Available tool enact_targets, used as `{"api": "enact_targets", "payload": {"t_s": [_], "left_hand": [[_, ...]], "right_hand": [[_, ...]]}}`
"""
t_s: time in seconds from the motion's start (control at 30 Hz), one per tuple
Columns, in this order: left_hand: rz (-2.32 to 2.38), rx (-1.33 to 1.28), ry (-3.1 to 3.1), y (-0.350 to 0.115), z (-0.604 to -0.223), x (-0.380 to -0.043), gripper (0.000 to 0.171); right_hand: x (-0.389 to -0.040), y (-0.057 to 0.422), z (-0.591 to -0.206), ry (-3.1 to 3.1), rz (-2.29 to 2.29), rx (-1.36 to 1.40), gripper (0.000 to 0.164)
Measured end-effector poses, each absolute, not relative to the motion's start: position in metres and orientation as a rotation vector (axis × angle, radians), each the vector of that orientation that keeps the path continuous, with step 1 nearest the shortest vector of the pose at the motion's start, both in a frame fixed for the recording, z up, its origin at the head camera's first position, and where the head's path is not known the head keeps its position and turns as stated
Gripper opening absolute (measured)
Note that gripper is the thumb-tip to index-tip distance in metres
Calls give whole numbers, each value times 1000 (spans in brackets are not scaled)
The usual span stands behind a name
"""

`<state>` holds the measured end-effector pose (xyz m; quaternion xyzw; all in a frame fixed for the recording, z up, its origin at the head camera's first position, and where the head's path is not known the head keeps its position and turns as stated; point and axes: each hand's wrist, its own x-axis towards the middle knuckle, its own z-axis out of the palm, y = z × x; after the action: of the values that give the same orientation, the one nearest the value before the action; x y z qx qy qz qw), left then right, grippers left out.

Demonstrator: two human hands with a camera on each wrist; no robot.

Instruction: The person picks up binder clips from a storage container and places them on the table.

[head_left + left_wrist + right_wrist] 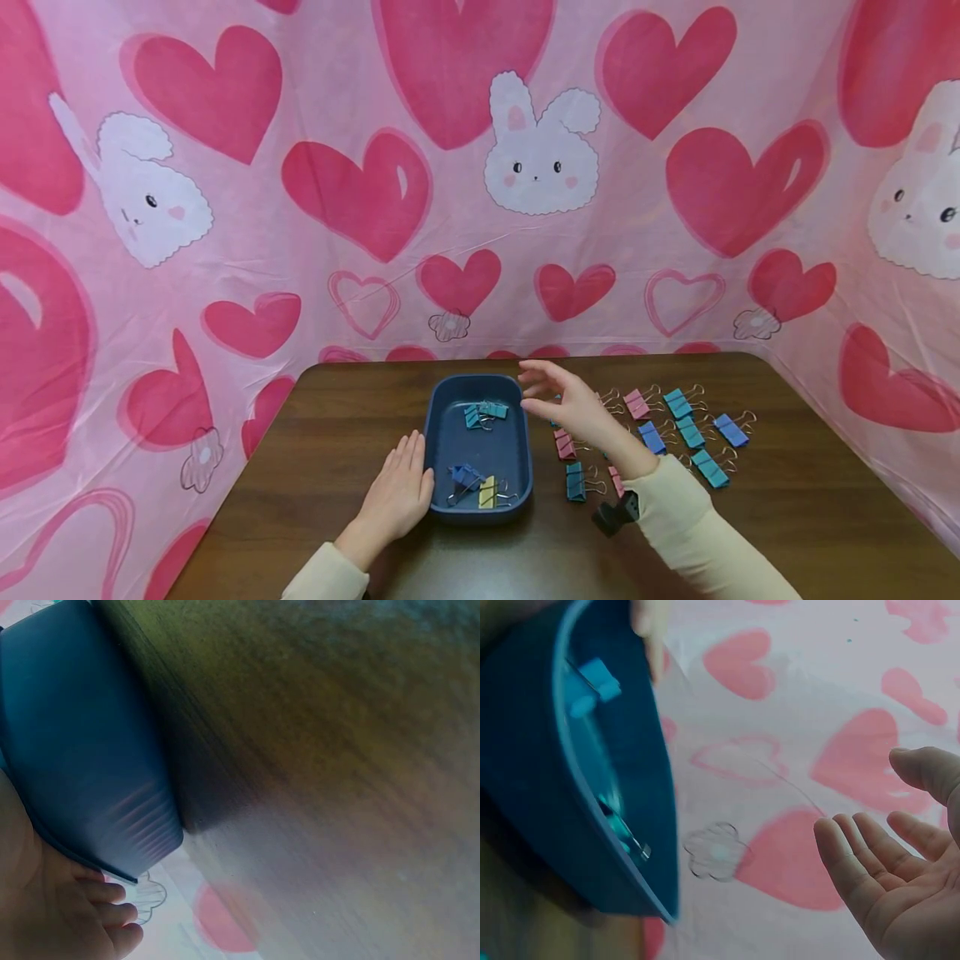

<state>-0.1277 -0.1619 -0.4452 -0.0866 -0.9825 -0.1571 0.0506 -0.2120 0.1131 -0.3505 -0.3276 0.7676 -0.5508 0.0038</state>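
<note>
A dark blue tray (531, 467) stands on the table with a few binder clips inside. Teal binder clips (472, 416) lie toward its far end; a blue binder clip (466, 476) and a yellow binder clip (487, 492) are near its front. My left hand (393, 487) rests along the tray's left side, fingers straight. Beyond the right rim my right hand (573, 408) hovers with thumb and fingers apart. Nothing is between those fingers in the right wrist view, where the right hand (900, 885) faces the tray (517, 727).
Right of the tray, several binder clips lie in loose rows, among them a teal clip (575, 482), a pink clip (637, 404) and a blue clip (731, 430). Some are hidden under the right forearm. A pink heart-patterned cloth (637, 225) hangs behind the wooden table (337, 425).
</note>
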Motion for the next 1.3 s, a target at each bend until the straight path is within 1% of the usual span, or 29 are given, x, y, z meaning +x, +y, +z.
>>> {"api": "enact_targets", "payload": {"t_s": [0.17, 0.4, 0.6, 0.73, 0.9, 1.13, 1.3], "left_hand": [[-481, -265, -2991, -163, -446, -128, 58], [-473, -268, -2988, -162, -445, -128, 58], [-447, -277, -2974, -162, -446, -128, 57], [-463, -264, -2981, -161, -446, -128, 58], [-486, -263, -2978, -161, -445, -128, 59], [-447, -290, -2970, -161, -444, -128, 57], [-441, -294, -2980, -161, -444, -128, 57]], "right_hand": [[-208, 94, -363, 2336, -1663, -1062, 48], [-190, 73, -364, 2261, -1574, -1122, 44], [-200, 61, -396, 2268, -1471, -1136, 45], [-205, 53, -409, 2231, -1443, -1127, 43], [-205, 46, -418, 2221, -1396, -1105, 40], [-206, 40, -427, 2225, -1286, -1184, 40], [-207, 34, -432, 2240, -1218, -1120, 38]]}}
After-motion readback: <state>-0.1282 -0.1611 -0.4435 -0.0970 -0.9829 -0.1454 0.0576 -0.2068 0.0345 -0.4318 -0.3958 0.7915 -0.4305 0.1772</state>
